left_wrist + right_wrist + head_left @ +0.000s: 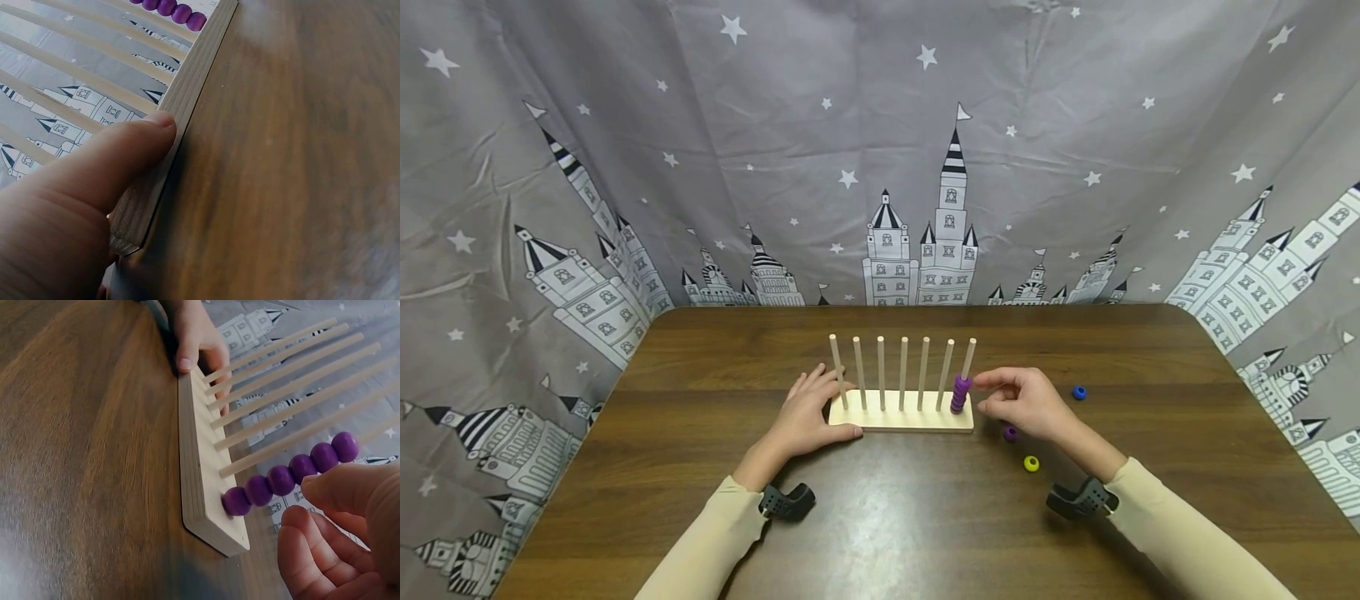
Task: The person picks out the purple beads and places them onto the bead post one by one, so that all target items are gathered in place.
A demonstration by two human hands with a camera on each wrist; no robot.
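Observation:
A pale wooden stand point(891, 419) with a row of several upright pegs rests on the table. Its left end is gripped by my left hand point(805, 419), the thumb point(140, 140) against the front edge and the other fingers round the end and back. Several purple beads point(281, 480) are stacked on the rightmost peg, down to the base; the other pegs are bare. Beside this stack is my right hand point(1026, 402), thumb and fingers apart with nothing between them. In the right wrist view its thumb tip point(312, 485) overlaps the middle of the stack.
Loose beads lie on the brown table point(895, 517) right of the stand: a purple bead point(1011, 434) below the right hand, a yellow bead point(1032, 465) nearer the front, and a blue bead point(1079, 393) farther right. A grey castle-print curtain point(760, 167) hangs behind.

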